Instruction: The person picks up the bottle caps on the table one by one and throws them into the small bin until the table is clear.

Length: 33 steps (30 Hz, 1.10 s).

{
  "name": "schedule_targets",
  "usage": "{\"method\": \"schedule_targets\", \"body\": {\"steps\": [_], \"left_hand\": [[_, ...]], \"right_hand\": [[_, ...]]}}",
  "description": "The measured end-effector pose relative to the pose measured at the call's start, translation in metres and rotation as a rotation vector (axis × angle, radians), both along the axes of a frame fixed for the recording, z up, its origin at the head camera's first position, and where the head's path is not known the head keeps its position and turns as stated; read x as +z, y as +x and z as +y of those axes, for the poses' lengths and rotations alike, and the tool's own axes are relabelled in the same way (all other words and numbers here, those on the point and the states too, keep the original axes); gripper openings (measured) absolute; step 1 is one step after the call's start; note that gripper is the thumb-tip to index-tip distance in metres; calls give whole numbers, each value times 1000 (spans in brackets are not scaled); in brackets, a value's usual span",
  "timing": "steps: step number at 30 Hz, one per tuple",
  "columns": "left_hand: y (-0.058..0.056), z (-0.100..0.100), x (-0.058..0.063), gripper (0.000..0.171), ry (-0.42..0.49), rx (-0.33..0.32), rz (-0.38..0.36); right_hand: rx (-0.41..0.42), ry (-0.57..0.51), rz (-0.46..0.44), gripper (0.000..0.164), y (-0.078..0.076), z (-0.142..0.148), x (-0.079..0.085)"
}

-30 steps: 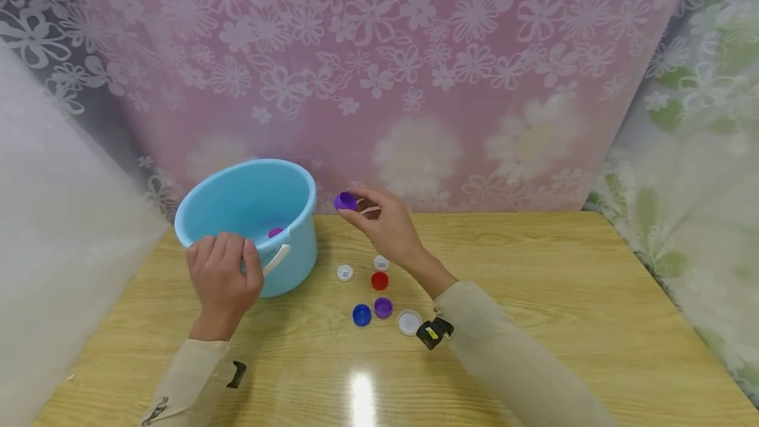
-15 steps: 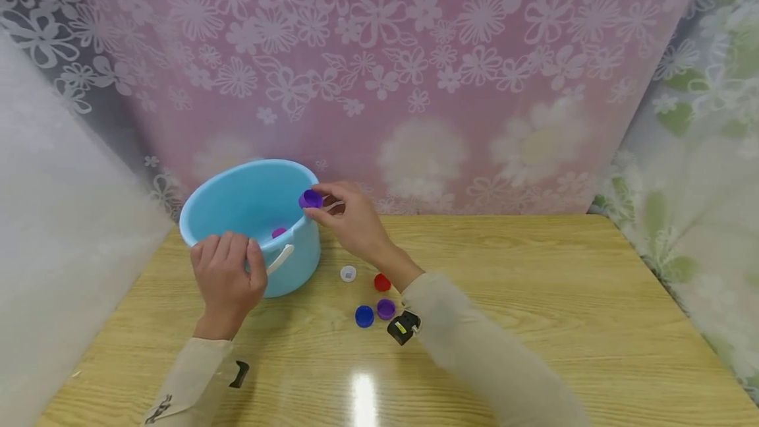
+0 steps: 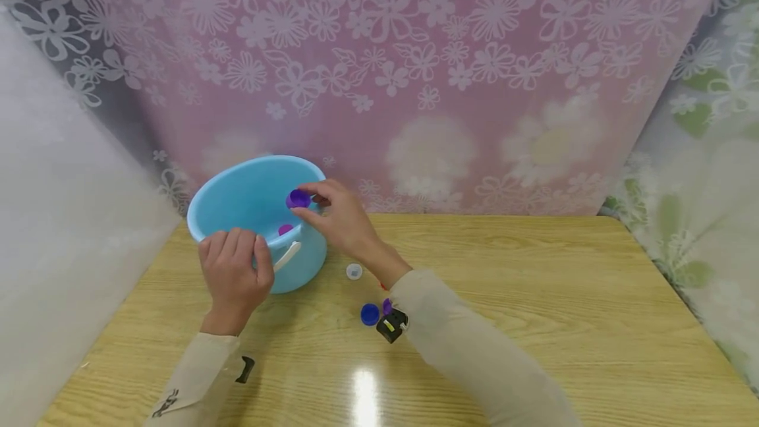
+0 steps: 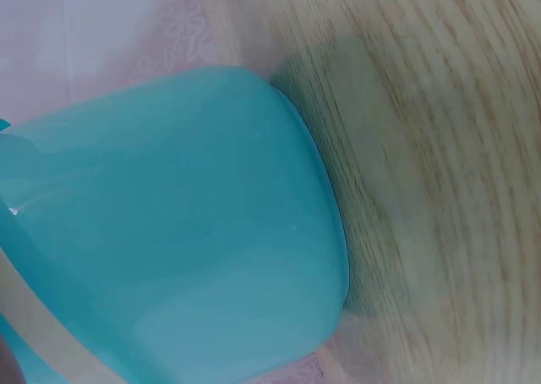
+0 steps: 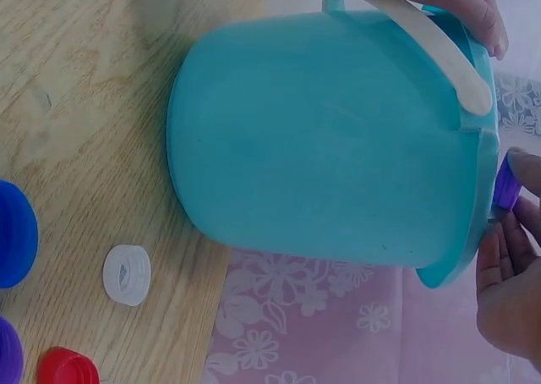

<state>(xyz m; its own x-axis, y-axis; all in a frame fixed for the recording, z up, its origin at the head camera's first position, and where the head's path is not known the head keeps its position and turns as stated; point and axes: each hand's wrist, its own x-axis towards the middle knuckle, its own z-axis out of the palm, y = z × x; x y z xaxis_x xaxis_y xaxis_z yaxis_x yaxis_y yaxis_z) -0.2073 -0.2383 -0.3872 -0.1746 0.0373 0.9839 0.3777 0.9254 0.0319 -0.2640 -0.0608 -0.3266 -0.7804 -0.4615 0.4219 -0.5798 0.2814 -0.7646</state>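
Note:
My left hand (image 3: 236,275) grips the front rim of a light blue bucket (image 3: 305,262) that stands on the table, fingers curled over the edge. Between thumb and fingertips, my right hand (image 3: 344,219) pinches a purple bottle cap (image 3: 298,199) at the bucket's right rim, overlapping the opening in the head view. A magenta round piece (image 3: 285,230) shows inside the bucket, partly hidden by the near wall. The right wrist view has the purple cap held just past the rim, seen edge-on. The left wrist view is filled mostly by the bucket's side (image 4: 194,215).
On the wooden table (image 3: 504,282) lie a white cap (image 3: 354,271), a blue cap (image 3: 370,313) and a second purple cap (image 3: 387,306). A red cap (image 5: 68,369) is mostly covered by the right arm in the head view. Flowered pink cloth (image 3: 415,84) hangs behind the table.
My right hand has carried the purple cap leftward, from beside the bucket to over its right rim. The left hand keeps its grip, and the right forearm now covers more of the loose caps.

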Motion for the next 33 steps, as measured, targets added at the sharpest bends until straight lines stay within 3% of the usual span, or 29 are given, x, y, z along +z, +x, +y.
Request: {"method": "schedule_targets", "body": {"steps": [13, 33], "left_hand": [[-1, -1, -2, 34, -1, 4, -5], [0, 0, 0, 34, -5, 5, -4]], "right_hand": [[-32, 118, 2, 42, 1, -4, 2], [-13, 127, -10, 45, 1, 0, 3]]}}
